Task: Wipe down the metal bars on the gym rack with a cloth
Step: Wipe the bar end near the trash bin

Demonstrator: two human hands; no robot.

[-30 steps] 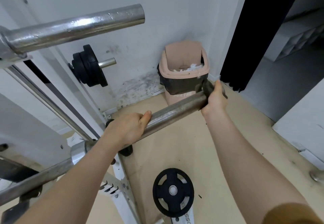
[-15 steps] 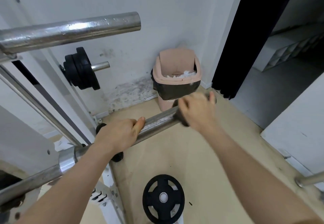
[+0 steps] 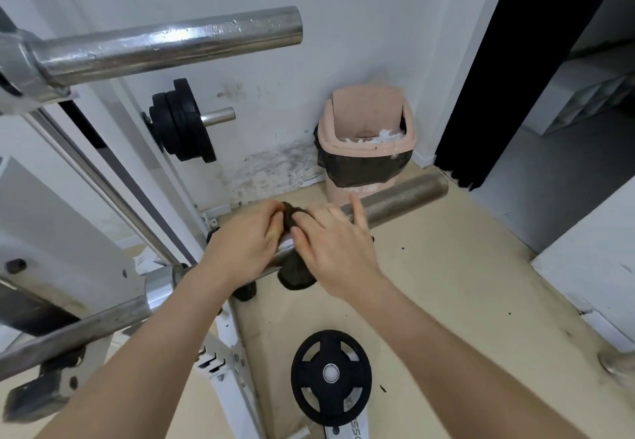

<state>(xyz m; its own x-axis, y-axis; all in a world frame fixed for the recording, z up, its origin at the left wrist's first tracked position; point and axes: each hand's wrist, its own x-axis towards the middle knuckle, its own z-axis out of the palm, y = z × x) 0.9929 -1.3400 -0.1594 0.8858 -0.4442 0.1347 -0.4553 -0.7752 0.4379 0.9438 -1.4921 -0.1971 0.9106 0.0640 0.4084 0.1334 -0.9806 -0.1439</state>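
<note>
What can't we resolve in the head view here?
All head view.
- Stretch of lower bar beneath cloth: covered by left hand and right hand.
- Left end of upper bar: cut off by frame edge.
- Contents of bin: white scraps, too small.
- Lettering beside floor plate: cut by bottom edge.

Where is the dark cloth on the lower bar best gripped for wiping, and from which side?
Probably where the cloth wraps over the lower bar, from above, closing round cloth and bar together. It drapes across the round bar with a loose end hanging below; pulling that end alone would likely drag it off. The left hand and right hand meet there.
</note>
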